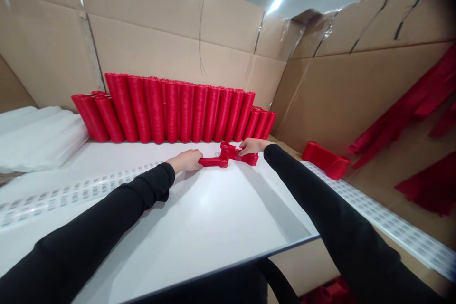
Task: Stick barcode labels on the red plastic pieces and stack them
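Note:
My left hand (188,160) is closed on the end of a flat red folded strip (215,162) held just over the white table (213,218). Its other end meets a red folded bundle (231,151), wider at both ends and with a small pale label on top. My right hand (252,145) grips this bundle from above, fingers on its top and side. Whether the two red pieces are joined or only touching, I cannot tell. Behind both hands, tall stacks of similar red bundles (185,111) stand in a row along the table's back.
White plastic bags (39,135) lie at the left. A strip of printed labels (71,194) runs across the table's left side, and another label strip (388,228) lies on the right. Beyond it are a red folded band (326,159) and loose red strips (402,104). Cardboard walls (160,23) enclose the back.

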### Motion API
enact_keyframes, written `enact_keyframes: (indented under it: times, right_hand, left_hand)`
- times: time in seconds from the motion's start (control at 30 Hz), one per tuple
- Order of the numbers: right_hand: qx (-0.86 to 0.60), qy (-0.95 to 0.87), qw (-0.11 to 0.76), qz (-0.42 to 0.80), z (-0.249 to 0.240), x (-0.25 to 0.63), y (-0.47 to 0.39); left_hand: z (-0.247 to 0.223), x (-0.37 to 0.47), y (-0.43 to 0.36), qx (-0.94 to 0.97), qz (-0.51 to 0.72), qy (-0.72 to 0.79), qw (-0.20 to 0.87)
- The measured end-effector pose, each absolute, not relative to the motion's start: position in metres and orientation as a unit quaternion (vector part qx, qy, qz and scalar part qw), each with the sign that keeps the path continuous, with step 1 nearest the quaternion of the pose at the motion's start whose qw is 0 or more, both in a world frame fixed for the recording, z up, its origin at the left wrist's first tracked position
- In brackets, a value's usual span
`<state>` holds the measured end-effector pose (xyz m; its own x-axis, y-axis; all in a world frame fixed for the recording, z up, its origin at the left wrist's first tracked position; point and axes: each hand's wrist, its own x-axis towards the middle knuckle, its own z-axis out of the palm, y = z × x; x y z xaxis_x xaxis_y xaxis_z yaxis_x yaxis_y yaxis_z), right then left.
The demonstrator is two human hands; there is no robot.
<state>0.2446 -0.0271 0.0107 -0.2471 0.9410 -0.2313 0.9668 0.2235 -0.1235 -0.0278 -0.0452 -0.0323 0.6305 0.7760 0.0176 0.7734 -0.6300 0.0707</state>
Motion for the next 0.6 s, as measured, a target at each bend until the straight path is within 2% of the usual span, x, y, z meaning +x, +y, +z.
enact_keyframes:
  times: [0.2, 0.33, 0.47, 0.6]
  right_hand:
    - [0.605, 0.784, 0.051, -0.133, 0.013, 0.245, -0.027]
    - [0.638, 0.745, 0.047, -0.188, 0.014, 0.253, -0.029]
    - [0.645, 0.721, 0.006, -0.253, 0.009, 0.263, -0.031]
    - [0.655, 0.716, -0.011, -0.243, 0.007, 0.268, -0.034]
  left_hand:
    - [-0.032, -0.029, -0.05, 0.897, 0.031, 0.439, 0.044]
    - [-0.03, -0.032, -0.051, 0.898, 0.024, 0.437, 0.048]
    - [-0.031, -0.035, -0.049, 0.901, 0.008, 0.429, 0.06]
    - [-0.028, -0.024, -0.045, 0.901, 0.103, 0.419, 0.046]
